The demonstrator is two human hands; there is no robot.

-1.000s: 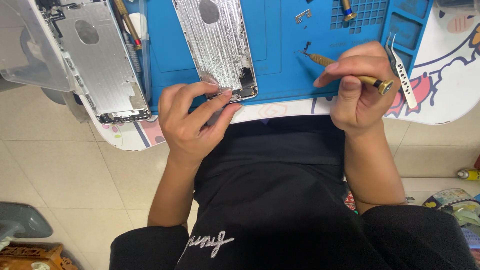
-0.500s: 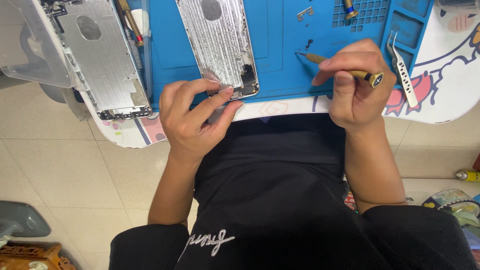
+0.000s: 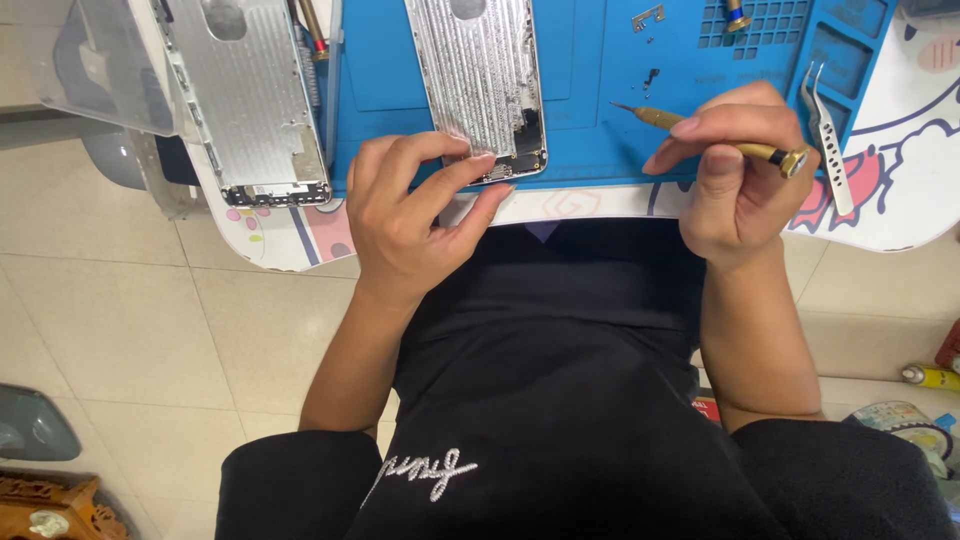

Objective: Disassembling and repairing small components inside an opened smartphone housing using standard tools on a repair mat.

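tabletop: white w/ cartoon print, runs across the top of the view; person in black sits at its near edge.
work mat: blue, lies on tabletop, small tray cells at its right end.
spare phone housing: silver, bare inside face up, left of mat, partly over the tabletop edge.
phone housing: silver, inside face up, lies on mat, bottom end toward the person; dark parts at lower right corner.
left hand: grip closed on bottom edge of the phone housing, thumb and fingertips pinching the near end; palm off the tabletop edge.
right hand: grip clamped on the screwdriver, fingers wrapped over the shaft, hand above the mat's near right part.
screwdriver: gold handle, thin tip pointing left, held roughly level, clear of the housing, tip near small dark bits on mat.
tweezers: silver, lie on mat's right edge, just beside right hand.
bracket: small metal piece, on mat, far side.
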